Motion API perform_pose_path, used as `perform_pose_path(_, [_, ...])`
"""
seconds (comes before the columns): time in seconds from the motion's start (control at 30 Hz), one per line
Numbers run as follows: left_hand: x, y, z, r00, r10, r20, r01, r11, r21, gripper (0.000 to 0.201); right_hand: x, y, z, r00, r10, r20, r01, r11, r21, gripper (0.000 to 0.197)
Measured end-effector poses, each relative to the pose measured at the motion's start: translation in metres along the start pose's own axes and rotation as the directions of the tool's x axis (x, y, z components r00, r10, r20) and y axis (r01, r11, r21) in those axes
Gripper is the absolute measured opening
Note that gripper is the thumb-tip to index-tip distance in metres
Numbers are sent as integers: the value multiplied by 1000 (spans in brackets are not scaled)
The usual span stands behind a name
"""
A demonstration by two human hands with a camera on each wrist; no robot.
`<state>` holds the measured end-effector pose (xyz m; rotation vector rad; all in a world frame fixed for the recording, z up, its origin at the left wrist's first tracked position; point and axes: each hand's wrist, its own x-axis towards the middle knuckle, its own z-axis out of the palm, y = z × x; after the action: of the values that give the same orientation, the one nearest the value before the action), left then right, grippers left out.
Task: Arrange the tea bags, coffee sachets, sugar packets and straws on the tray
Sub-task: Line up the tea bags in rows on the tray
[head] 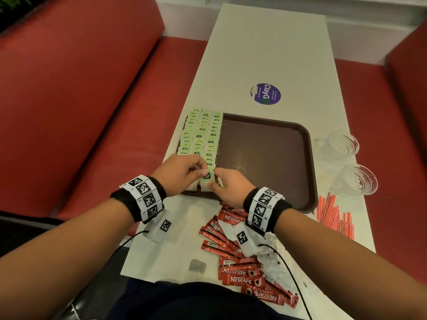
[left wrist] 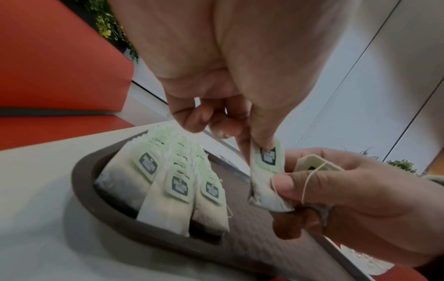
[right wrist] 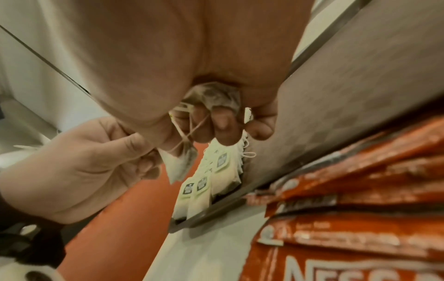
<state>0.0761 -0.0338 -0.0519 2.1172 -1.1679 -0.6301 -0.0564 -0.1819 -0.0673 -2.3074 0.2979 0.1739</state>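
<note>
Head view evenly lit from overhead, faint glare on the tray [head: 265, 158], edges bowed by the wide lens; both wrist views dimmer, soft, noisy; near coffee sachets [right wrist: 360, 218] badly blurred.

Tray's [head: 309, 158] near-left corner hidden by hands, tea-bag tag [left wrist: 268, 158] print blurred, perhaps unreadable

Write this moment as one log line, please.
left hand: pinches tea bag | right hand: holds more tea bags | tray: three tea rows | coffee sachets: on table
</note>
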Motion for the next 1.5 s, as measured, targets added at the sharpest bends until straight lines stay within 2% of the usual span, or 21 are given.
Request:
perform_pose_path(0.1, [9, -6, 8, 998, -56, 26, 55, 998, 32, 6, 3, 5, -1, 996, 84, 30, -82, 995, -59, 5])
perform_pose_path(0.2, [16, -14, 17, 993, -112, 33, 109, 990, 92, 6, 0, 9, -4, 988, 155, 26, -155, 988, 12, 23])
perform_pose_path(0.27, [19, -18, 21, 992, -128, 14, 125, 984, 124, 3, -4, 10, -5, 984, 176, 13, -177, 982, 61, 29])
perform_pose_path(0.37, [23, -21, 25, 992, -112, -59, 122, 973, 198, 12, -5, 14, -7, 982, 187, 6, -186, 975, 122, 26])
perform_pose_path(0.43, [24, -21, 27, 994, -58, -97, 81, 962, 262, 16, -6, 17, -8, 983, 185, 12, -185, 973, 140, 21])
perform_pose_path(0.5, [23, -21, 29, 1000, 5, -27, 4, 951, 310, 16, -8, 19, -8, 984, 177, 5, -176, 971, 159, 21])
perform_pose_path(0.6, [21, -22, 33, 989, 25, 146, -78, 924, 373, 26, -9, 21, -6, 987, 162, -19, -158, 977, 142, 20])
perform_pose_path(0.8, [29, -23, 30, 988, 50, 144, -109, 889, 446, 32, -6, 22, -4, 982, 184, -35, -178, 976, 125, 7])
perform_pose_path(0.9, [30, -21, 25, 988, 69, 140, -120, 907, 404, 36, -5, 23, -4, 986, 156, -54, -149, 983, 104, 3])
perform_pose_path(0.97, [30, -16, 21, 985, 100, 139, -137, 946, 295, 37, -3, 23, -5, 988, 132, -79, -124, 988, 93, 4])
perform_pose_path(1.03, [28, -7, 16, 988, 85, 129, -109, 976, 191, 29, -2, 22, -6, 989, 106, -98, -97, 991, 92, 6])
perform_pose_path(1.13, [28, 3, 13, 990, 79, 119, -99, 979, 177, 9, 1, 20, -5, 990, 82, -111, -71, 992, 101, 10])
perform_pose_path(1.23, [28, 5, 12, 991, 79, 107, -91, 990, 109, 5, 3, 22, -4, 991, 78, -105, -71, 996, 62, 12])
perform_pose_path(1.37, [27, -2, 15, 994, 20, 104, -26, 998, 59, 7, 2, 26, -2, 989, 105, -100, -104, 994, 22, 17])
perform_pose_path(1.5, [28, -16, 19, 990, -94, 109, 80, 988, 130, 6, -5, 31, -8, 986, 164, 5, -163, 983, -87, 27])
